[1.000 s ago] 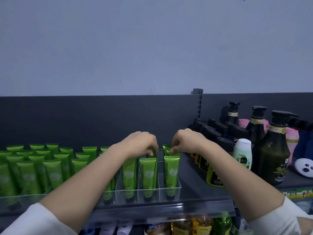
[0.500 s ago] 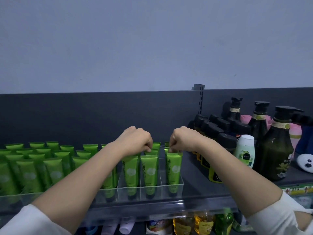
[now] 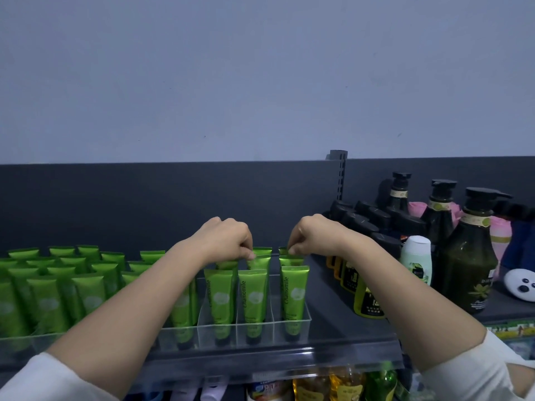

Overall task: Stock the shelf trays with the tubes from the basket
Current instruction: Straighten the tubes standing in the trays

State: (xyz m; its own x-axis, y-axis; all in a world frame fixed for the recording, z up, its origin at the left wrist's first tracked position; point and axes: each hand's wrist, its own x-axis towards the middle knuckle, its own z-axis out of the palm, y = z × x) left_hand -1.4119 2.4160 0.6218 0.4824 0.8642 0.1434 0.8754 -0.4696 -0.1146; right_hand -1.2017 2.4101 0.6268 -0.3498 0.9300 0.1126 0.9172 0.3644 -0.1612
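- Since a second ago the left hand (image 3: pixel 223 241) has lowered its green tube (image 3: pixel 259 263) among the others, and both hands have stayed over the back rows.
- Left fingers (image 3: pixel 246 250) are curled and pinch that tube's top edge. It stands in the clear tray (image 3: pixel 260 324) at 6 o'clock, second column from the right.
- Right hand (image 3: pixel 315 235), fingers curled, pinches the top of the end tube (image 3: pixel 291 260) in the rightmost column.
- More tubes (image 3: pixel 86 287) stand at 8 o'clock, and pump bottles (image 3: pixel 469 256) at 4 o'clock on the shelf (image 3: pixel 347 314).
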